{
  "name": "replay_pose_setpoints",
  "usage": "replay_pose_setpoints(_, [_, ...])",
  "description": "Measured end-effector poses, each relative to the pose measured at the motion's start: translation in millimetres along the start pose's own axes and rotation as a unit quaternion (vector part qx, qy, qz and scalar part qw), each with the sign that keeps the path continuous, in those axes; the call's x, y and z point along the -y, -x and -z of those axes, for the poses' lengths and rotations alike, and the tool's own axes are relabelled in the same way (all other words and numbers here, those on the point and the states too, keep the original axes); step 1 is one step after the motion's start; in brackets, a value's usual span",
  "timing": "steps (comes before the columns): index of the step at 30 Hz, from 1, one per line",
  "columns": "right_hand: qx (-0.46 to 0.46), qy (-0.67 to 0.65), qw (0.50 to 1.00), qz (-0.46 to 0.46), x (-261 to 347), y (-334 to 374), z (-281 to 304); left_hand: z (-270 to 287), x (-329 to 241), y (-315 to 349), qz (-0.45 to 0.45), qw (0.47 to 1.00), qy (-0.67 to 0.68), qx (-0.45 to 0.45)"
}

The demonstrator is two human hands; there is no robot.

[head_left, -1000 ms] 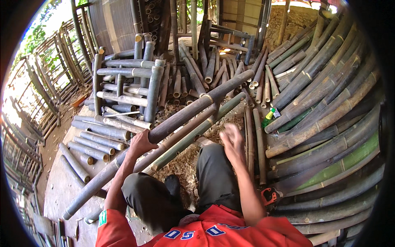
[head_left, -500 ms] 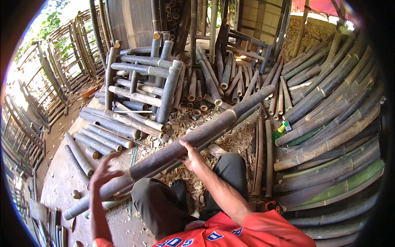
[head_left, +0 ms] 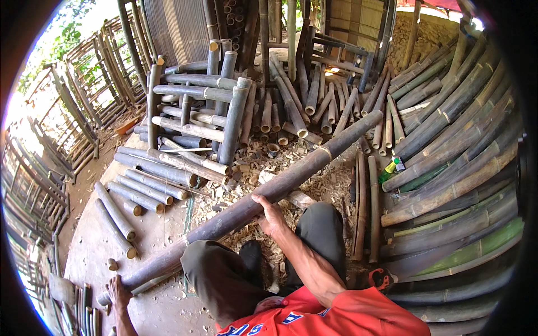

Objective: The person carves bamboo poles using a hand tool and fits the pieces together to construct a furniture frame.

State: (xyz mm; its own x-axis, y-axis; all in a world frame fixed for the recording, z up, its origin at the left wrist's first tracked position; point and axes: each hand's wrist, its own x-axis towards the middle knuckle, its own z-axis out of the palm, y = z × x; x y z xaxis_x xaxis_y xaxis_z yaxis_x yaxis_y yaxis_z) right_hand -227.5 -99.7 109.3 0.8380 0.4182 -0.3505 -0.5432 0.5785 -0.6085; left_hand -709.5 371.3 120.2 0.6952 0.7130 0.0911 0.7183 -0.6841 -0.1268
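A long dark bamboo pole (head_left: 224,221) slants across my knees, its near end at the lower left and its far end at the upper right. My right hand (head_left: 270,217) grips it around the middle, thumb on top. Close to the lower left end, my left hand (head_left: 118,292) is closed on the same pole; part of its grip is hidden. Beneath the pole, next to my left hand, shows a strip of another bamboo pole (head_left: 158,283).
A bamboo frame (head_left: 196,130) stands ahead on the left, with cut bamboo pieces (head_left: 140,197) nearer me. Wood chips (head_left: 280,150) cover the ground before my feet. Long bamboo poles (head_left: 454,187) are stacked along the right, beside a green bottle (head_left: 388,171).
My left hand has moved down and left, from open above the pole to a hold near its end. The pole has shifted slightly right at its far end. My right hand keeps its grip.
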Motion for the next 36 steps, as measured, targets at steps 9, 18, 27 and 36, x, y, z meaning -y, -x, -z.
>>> replay_pose_setpoints(9, [0.089, 0.089, 0.990, 0.067, 48.5, 14.6, -39.7, 48.0, -29.1, 83.8, 0.025, 0.999, 0.012, -0.027])
replay_pose_setpoints(18, [0.107, 0.137, 0.984, 0.050, 107.0, -80.7, -89.3, 110.0, -101.7, 144.0, 0.104, 0.994, 0.030, -0.026])
replay_pose_setpoints(27, [0.133, 0.029, 0.990, 0.040, 126.2, -173.1, -77.4, 136.1, -257.9, 166.4, 0.047, 0.989, 0.138, -0.041])
replay_pose_setpoints(36, [0.115, 0.103, 0.987, 0.053, 165.1, -266.9, -32.1, 92.8, -369.7, 110.1, 0.043, 0.982, 0.184, 0.002])
